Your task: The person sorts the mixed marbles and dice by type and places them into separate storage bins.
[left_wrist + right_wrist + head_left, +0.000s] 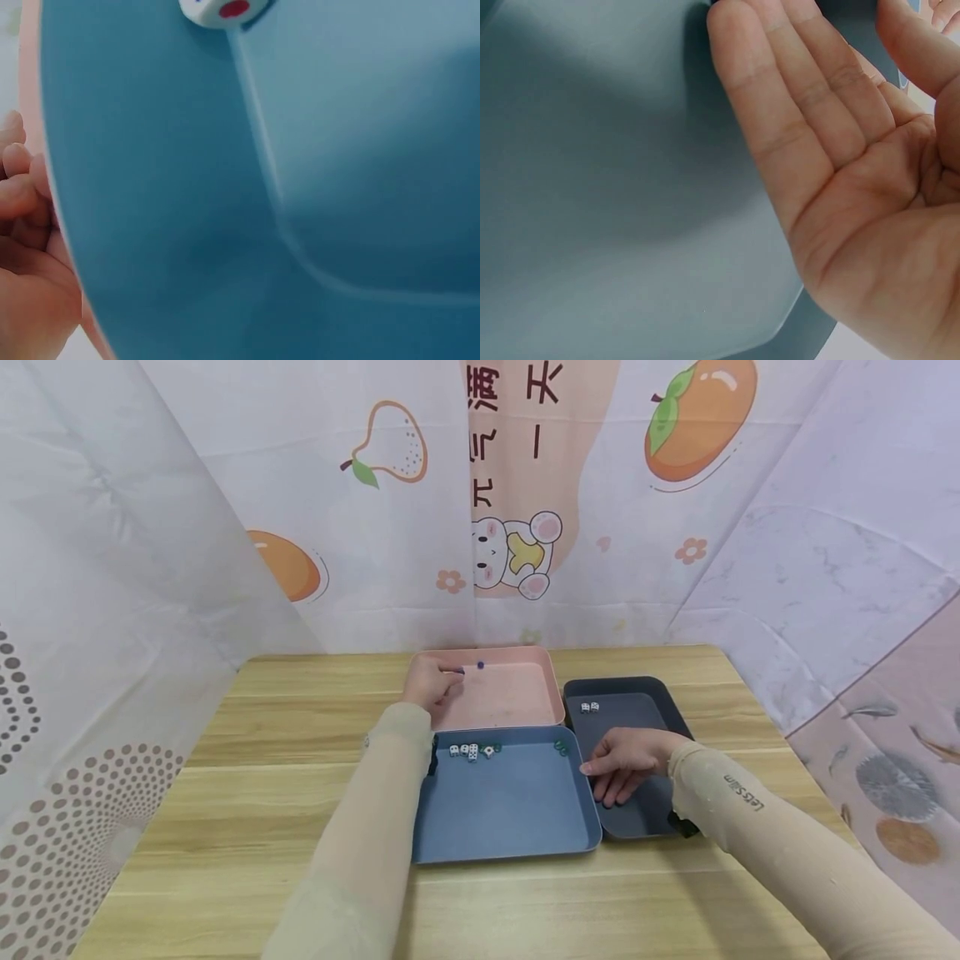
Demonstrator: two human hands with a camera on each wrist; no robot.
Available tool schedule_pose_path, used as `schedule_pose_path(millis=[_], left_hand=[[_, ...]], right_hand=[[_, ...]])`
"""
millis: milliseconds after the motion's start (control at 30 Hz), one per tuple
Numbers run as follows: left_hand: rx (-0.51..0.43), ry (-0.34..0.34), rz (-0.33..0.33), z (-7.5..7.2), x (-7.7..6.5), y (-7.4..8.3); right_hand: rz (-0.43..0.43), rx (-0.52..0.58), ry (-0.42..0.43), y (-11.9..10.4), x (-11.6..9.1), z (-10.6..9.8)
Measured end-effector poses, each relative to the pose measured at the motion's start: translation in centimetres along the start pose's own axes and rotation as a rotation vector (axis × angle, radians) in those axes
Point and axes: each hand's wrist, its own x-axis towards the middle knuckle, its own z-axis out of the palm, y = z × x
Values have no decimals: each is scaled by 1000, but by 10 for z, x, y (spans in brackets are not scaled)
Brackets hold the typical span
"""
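Though I cannot tell if the left hand [432, 683] pinches the nearer blue piece [461, 672] in the pink tray [517, 692], light handling should suit it; the right hand [626, 763], straight-fingered, is over the dark tray [641, 817].

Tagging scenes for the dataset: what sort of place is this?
Likely a makeshift indoor tabletop work corner: a wood-grain table, printed cloth draped behind and beside it, and a blue tray with small white dice in it.
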Motion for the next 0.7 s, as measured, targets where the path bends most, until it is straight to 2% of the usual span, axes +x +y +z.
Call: schedule_pose_path(millis=[133,267,367,467,700], left_hand=[[9,24,-47,3,2,-1],[54,53,-14,8,3,-3],[139,48,35,12,2,-5],[208,37,50,14,2,-7],[255,27,24,16,5,-10]], right_hand=[[-13,0,-18,0,-1,0],[-26,-1,-31,1,-1,-1],[-20,-5,-32,1,0,-2],[-6,-7,-18,1,1,-1],[4,-13,6,-1,-2,1]])
